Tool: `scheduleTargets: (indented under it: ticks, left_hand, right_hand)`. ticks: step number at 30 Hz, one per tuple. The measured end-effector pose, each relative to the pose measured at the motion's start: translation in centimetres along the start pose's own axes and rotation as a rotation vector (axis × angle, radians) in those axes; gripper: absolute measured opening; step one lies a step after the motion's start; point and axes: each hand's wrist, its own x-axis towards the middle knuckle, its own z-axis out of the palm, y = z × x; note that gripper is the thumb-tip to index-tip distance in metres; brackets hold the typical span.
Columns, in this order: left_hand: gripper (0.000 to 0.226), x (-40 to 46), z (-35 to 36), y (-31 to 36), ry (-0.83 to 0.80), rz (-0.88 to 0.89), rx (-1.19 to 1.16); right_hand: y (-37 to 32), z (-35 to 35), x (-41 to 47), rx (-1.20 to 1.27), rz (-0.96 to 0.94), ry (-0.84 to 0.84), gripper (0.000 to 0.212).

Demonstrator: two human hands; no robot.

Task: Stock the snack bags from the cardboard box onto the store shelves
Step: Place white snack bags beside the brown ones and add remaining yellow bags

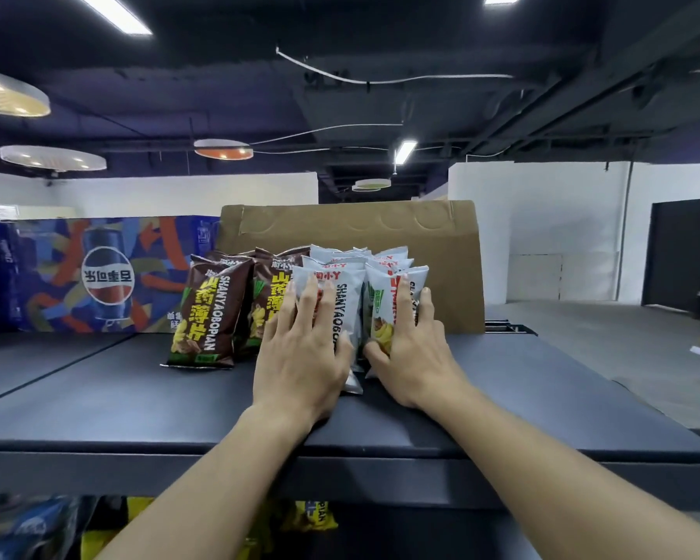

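On the dark top shelf (138,390) stand two rows of white snack bags, a left row (346,293) and a right row (382,289), beside two rows of brown snack bags (211,313). My left hand (300,357) lies flat on the front bag of the left white row, its thumb hooked round the bag's right edge. My right hand (417,357) clasps the front bag of the right white row, thumb on its left and fingers on its right. A cardboard box (453,268) stands upright directly behind the bags.
A blue Pepsi case (98,276) sits at the back left of the shelf. Yellow snack bags (312,515) and blue packs (29,527) show on the shelf below. To the right of the shelf lies an open grey floor (623,357).
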Motion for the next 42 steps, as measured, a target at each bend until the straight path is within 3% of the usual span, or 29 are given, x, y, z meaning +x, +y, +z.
scheduleTargets:
  ticks: [4,9,14,17,20,24,30,38,42]
  left_hand:
    - [0.084,0.3,1.7,-1.2,-0.176,0.099,0.096]
    - [0.075,-0.2,0.3,-0.1,-0.23,-0.069,-0.1]
    - [0.066,-0.6,-2.0,0.6,-0.122,-0.048,-0.126]
    - [0.053,-1.8,-4.0,1.5,-0.015,0.071,-0.149]
    - [0.031,-4.0,-5.9,2.7,-0.016,0.238,-0.191]
    - [0.02,-5.7,-8.4,5.8,0.008,0.441,-0.184]
    - [0.013,-8.6,-9.2,11.0,-0.307,0.578,-0.247]
    - [0.015,-14.5,-7.1,18.8,-0.424,0.612,-0.286]
    - [0.017,-19.2,-7.0,22.4,-0.538,0.579,-0.383]
  right_hand:
    - [0.2,0.3,0.2,-0.01,-0.019,-0.013,0.092]
    - [0.3,0.2,0.2,-0.008,0.031,-0.084,0.095]
    - [-0.4,-1.8,-2.6,-0.056,0.086,-0.154,0.086]
    - [-1.1,-3.5,-5.0,-0.054,0.001,-0.066,0.068]
    - [-1.6,-5.4,-8.2,-0.114,-0.058,-0.05,0.045]
    - [-1.6,-8.0,-12.3,-0.293,-0.047,-0.008,0.037]
    - [1.5,-12.3,-18.7,-0.414,0.054,-0.061,0.034]
    - [8.3,-15.6,-27.6,-0.409,0.261,-0.089,0.035]
    - [11.8,-15.7,-34.4,-0.319,0.421,-0.119,0.025]
